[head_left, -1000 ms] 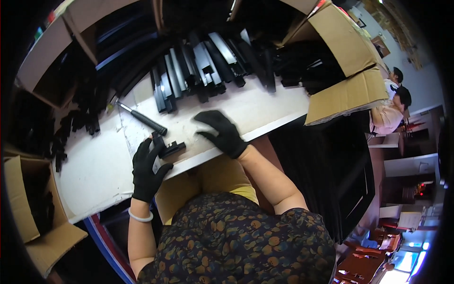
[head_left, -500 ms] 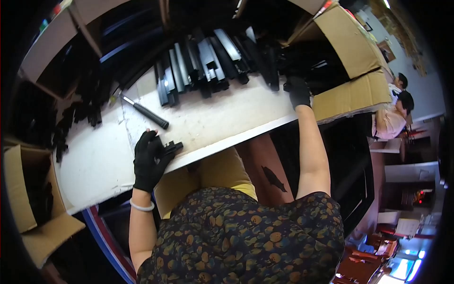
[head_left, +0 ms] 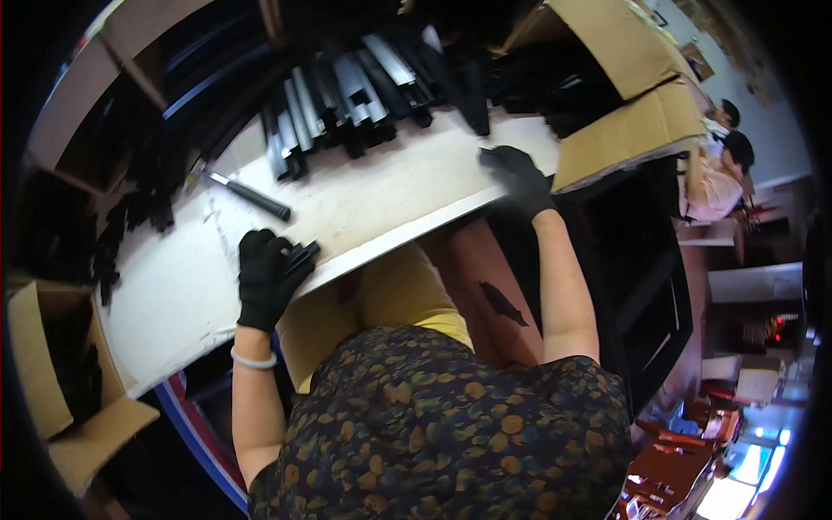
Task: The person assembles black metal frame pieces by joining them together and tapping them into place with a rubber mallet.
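From here I see the gloved left hand (head_left: 263, 279) curled closed round a small black fitting (head_left: 302, 257) at the white table's (head_left: 381, 195) front edge, near a black-gripped hammer (head_left: 257, 202). The gloved right hand (head_left: 522, 180), blurred beside the cardboard box (head_left: 637, 130), looks half-curled; whether it holds anything I cannot tell.

The right hand (head_left: 520, 180) is blurred, so whether its fingers hold anything cannot be told. The left hand (head_left: 263, 279) hides part of the small black piece (head_left: 301, 257). Shadow obscures the lower-left cardboard box's (head_left: 104, 440) contents; the lower edge cuts off the patterned shirt (head_left: 442, 425).
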